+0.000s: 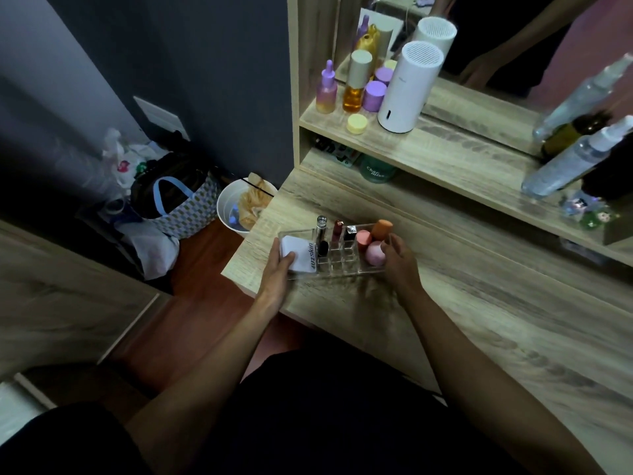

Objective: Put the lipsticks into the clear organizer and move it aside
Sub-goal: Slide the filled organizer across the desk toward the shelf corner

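Now organizer (334, 265) between left hand (278, 269), right hand (397, 258)

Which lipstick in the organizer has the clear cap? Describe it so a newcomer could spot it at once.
On the wooden vanity desk, find the clear organizer held between the left hand and right hand. In its far row of slots, the silver lipstick stands leftmost, beside the white compact. It alone has a silver tube and see-through cap; its neighbour is dark red.
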